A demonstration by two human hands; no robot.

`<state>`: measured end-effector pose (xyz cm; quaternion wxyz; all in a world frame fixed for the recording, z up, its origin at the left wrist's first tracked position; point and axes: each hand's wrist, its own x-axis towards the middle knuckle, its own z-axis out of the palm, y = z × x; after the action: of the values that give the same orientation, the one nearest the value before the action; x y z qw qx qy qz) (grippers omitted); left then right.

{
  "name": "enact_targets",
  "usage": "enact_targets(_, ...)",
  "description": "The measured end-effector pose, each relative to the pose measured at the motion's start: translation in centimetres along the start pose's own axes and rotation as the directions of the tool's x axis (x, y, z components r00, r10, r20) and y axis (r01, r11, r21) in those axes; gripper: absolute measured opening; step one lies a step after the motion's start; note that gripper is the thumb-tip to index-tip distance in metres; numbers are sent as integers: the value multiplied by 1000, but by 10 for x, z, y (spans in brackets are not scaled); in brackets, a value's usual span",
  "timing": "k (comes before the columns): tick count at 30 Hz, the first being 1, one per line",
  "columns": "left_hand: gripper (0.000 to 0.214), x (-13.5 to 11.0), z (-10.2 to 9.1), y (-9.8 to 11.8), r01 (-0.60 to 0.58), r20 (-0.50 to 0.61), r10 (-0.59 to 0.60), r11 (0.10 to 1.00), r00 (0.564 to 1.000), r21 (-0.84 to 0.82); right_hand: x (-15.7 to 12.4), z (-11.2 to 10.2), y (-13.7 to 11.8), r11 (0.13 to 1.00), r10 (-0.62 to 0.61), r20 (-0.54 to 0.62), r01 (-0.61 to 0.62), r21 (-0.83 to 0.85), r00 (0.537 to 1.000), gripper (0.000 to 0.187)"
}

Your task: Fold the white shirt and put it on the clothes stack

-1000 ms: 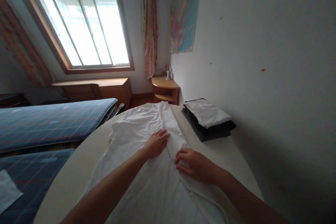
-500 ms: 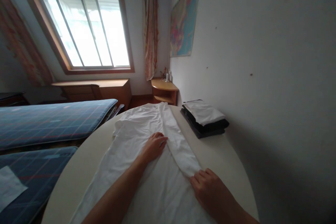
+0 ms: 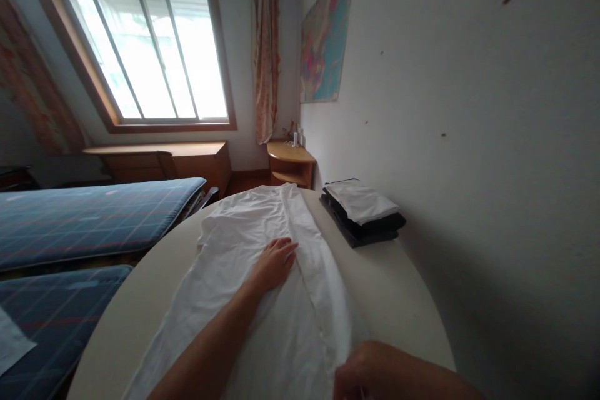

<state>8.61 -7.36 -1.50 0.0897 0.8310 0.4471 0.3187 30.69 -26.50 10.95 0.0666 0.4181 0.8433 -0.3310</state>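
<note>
A white garment [image 3: 244, 244] lies spread lengthwise on a round beige table [image 3: 389, 287], its right side folded inward as a long strip. My left hand [image 3: 275, 262] rests flat on the cloth near the middle, fingers stretched out beside the folded strip. My right hand [image 3: 375, 372] is at the bottom edge of the view, closed on the near end of the folded strip and lifting it slightly off the table; its fingertips are hidden under the cloth.
A stack of folded clothes [image 3: 363, 212], dark ones below and a white one on top, sits at the table's far right by the wall. Blue plaid mattresses [image 3: 89, 219] lie to the left. A wooden corner shelf [image 3: 290, 159] and a desk under the window stand behind.
My right hand has slid back along the folded strip toward me, from beside the left hand to the near end, and now lifts the cloth's edge. My left hand has stayed put.
</note>
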Motion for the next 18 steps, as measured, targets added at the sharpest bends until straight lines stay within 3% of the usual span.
enact_targets(2,35,0,1,0,6,-7,-6,1000,1000,-5,13,0,1,996,71,-178,-79,-38,981,18)
enact_targets(5,32,1,1,-1,4,-19,-5,1000,1000,-19,38,2,4,968,118,-389,-192,-159,914,17)
enact_targets(11,26,5,-2,0,0,-26,-1,1000,1000,-17,78,6,6,807,312,-484,-497,-318,817,20)
enact_targets(14,29,5,-2,3,26,-36,-26,1000,999,-7,87,2,2,797,309,-508,-511,-323,804,18)
enact_targets(18,38,5,-1,7,84,-64,-83,996,994,4,93,-11,-2,898,245,-555,-402,-181,795,14)
